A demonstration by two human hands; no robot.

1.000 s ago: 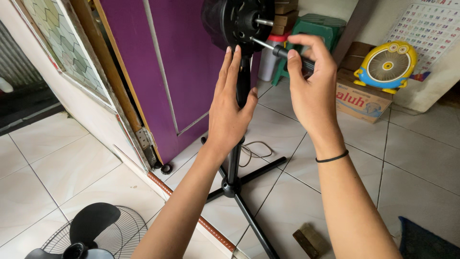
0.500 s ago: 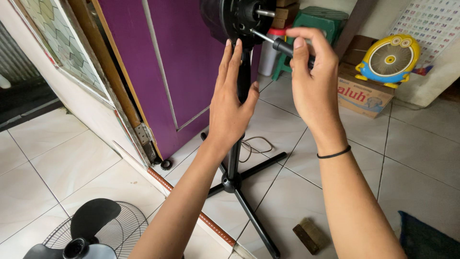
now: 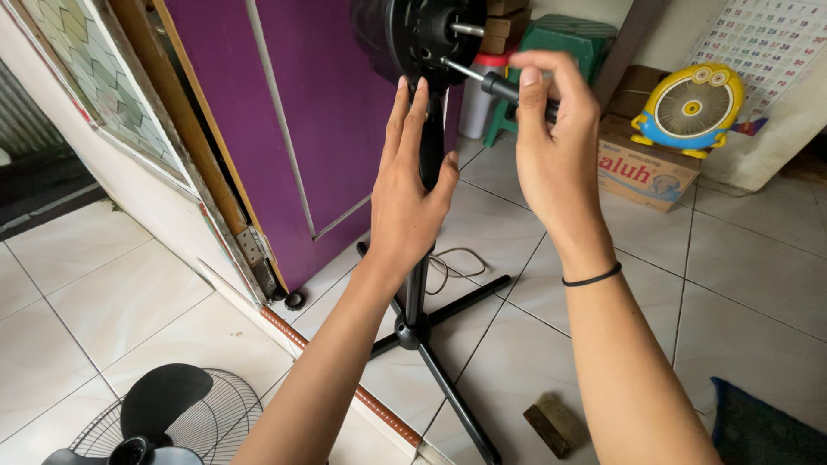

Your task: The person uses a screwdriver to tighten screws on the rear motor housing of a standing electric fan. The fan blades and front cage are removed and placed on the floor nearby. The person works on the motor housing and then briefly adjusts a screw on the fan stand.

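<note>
A black standing fan's motor head point(image 3: 413, 34) sits at the top of the view on a black pole point(image 3: 417, 284) with a cross-shaped base. My right hand point(image 3: 551, 146) grips a screwdriver point(image 3: 482, 79) with a black handle, its metal tip set against the motor head's front. My left hand point(image 3: 409, 185) rests flat against the pole just below the motor head, fingers straight and pointing up, thumb hooked around the pole. A black band circles my right wrist.
A purple door point(image 3: 301, 112) stands open at left. A wire fan guard with a black blade point(image 3: 164, 413) lies on the tiled floor at bottom left. A cardboard box point(image 3: 642, 172), a yellow toy fan point(image 3: 689, 103), a green stool point(image 3: 568, 39) and a small brush point(image 3: 551, 422) lie around.
The view has shifted slightly. My right hand has moved a little with the screwdriver, still on the motor head. My left hand stays on the pole.
</note>
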